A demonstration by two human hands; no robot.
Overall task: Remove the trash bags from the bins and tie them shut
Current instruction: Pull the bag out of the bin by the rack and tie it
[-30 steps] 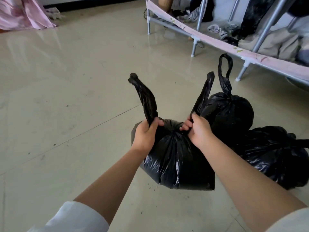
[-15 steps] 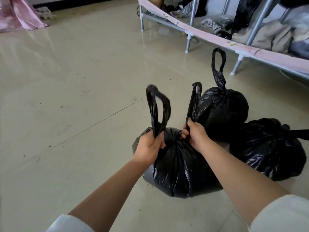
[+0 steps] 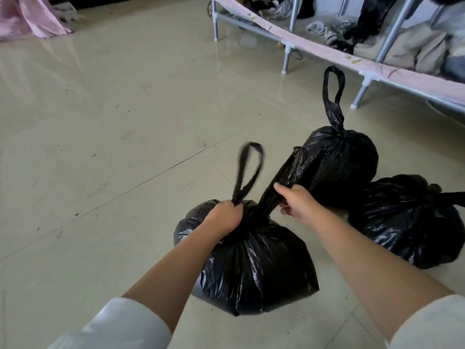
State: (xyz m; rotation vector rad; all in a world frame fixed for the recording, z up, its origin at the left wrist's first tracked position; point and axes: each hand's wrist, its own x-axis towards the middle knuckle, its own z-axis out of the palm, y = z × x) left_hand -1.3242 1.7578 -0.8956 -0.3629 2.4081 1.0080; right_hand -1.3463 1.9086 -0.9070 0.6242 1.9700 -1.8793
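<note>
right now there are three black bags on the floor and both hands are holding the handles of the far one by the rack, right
Not quite. The head view shows three black bags, but the left hand and right hand hold the handles of the near bag, not the far bag by the rack. That one sits untouched, already knotted, next to the third bag.
</note>
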